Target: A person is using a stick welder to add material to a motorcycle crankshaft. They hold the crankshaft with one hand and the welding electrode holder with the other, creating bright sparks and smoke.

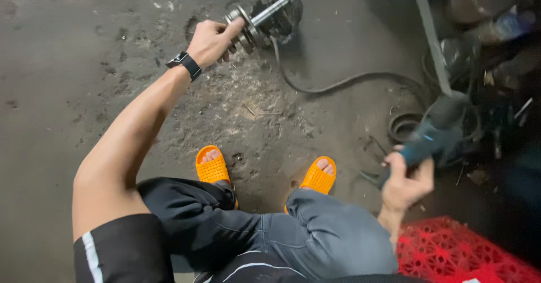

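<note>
- Left grip (211, 40) is closed around a geared shaft (262, 17), held out over the floor (84, 63).
- Right grip (406, 184) is wrapped on a blue grinder (434, 136), low beside my knee.
- Cable (338, 83) trails between them.
- I judge I'm bringing tool to shaft; next needs steady aim.

Left hand (211, 41) outstretched, right hand (407, 182) clenched

No packages, labels, signs or screens visible.
</note>
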